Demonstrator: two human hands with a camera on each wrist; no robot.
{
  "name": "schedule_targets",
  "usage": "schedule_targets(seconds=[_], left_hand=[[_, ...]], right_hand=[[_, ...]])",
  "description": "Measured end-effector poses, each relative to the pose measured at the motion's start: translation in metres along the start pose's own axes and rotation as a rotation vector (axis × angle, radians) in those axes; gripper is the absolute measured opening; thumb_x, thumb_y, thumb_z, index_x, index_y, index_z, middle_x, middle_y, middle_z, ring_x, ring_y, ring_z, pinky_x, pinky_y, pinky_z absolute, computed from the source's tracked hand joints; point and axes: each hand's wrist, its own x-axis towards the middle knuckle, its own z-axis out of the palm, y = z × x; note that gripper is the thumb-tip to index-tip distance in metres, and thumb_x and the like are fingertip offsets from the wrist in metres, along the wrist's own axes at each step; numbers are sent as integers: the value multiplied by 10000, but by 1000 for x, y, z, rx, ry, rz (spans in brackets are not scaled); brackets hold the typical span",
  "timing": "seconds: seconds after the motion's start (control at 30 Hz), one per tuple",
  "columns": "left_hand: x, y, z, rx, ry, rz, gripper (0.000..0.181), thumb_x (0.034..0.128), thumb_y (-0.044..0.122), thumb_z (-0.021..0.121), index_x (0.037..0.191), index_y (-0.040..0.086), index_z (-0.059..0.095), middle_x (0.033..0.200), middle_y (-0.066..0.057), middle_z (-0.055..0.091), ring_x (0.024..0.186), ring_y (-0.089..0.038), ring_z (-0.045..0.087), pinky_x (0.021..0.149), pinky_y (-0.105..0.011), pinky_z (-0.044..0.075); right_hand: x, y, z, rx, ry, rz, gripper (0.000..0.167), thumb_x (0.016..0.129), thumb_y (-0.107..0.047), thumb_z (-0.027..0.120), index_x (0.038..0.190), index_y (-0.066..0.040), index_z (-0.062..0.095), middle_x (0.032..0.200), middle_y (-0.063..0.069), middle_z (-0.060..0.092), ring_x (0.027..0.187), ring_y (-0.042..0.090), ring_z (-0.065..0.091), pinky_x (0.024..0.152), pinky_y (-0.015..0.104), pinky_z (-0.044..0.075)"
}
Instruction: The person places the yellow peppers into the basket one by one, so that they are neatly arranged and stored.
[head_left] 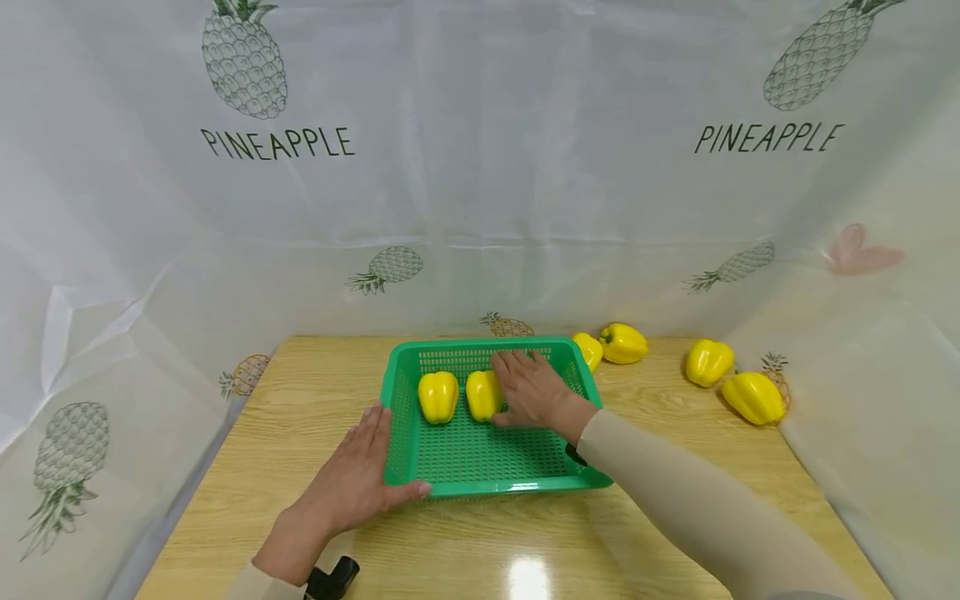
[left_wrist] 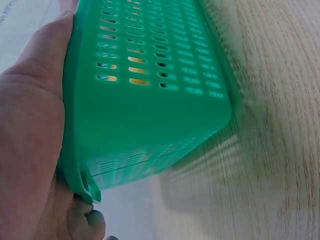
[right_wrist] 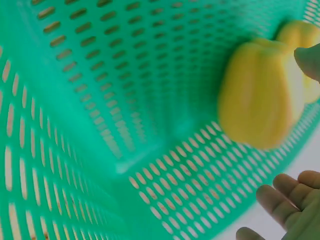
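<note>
A green perforated plastic basket sits on the table with two yellow bell peppers inside, one at the left and one nearer the middle. My left hand rests against the basket's near-left corner, fingers straight along the left rim and thumb over the near rim. Inside the basket, my right hand is at the right side of the middle pepper. In the right wrist view its thumb is close by that pepper, while the other fingers are spread; whether the thumb touches is unclear.
Behind the basket's far-right corner lie two yellow peppers, one partly hidden and one in full view. Two more peppers lie at the table's right edge. A pineapple-printed sheet hangs around the wooden table.
</note>
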Motion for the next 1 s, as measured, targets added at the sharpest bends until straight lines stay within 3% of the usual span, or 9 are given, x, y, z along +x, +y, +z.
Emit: schedule_targets(seconds=[0.23,0.37,0.6,0.73,0.87,1.0], left_hand=[[-3,-2,0,8,15,-1,1337,848,905,535,1650,-91,145,1735,-296,100,1617,-454,132,1280,-627,235],[-3,-1,-1,9,17,1,1332,849,895,553,1646,-98,160,1732,-301,114,1614,-456,143,1274,-633,247],[-1,0,-2,33,22,15,1320,853,886,562,1644,-98,174,1729,-304,124,1611,-456,159,1271,-635,250],[0,-1,-1,36,24,12,1328,848,899,546,1648,-89,166,1733,-296,122,1614,-449,155,1273,-629,251],[0,-1,0,30,23,10,1329,847,902,542,1651,-86,160,1735,-293,118,1615,-448,149,1275,-627,247],[0,-1,0,20,21,10,1328,847,897,551,1653,-82,157,1736,-290,116,1616,-447,146,1275,-627,248]], right_hand=[[-31,12,-32,44,154,-26,938,903,-629,753,1543,-30,419,1518,162,537,1354,345,555,1104,562,485],[-58,30,-38,29,256,-1,913,907,-580,781,1531,-7,439,1490,180,556,1330,362,569,1097,562,492],[-109,84,-24,58,503,77,788,862,-381,856,1415,64,514,1343,259,608,1214,437,599,1009,602,527],[-136,120,-8,47,610,127,672,914,-337,727,1385,99,526,1280,295,616,1160,486,602,954,636,531],[-169,154,15,-23,590,207,711,881,-309,717,1409,119,509,1287,318,604,1169,519,588,967,667,511],[-205,184,39,-37,451,312,753,821,-237,808,1393,123,475,1298,327,569,1189,539,556,987,697,475]])
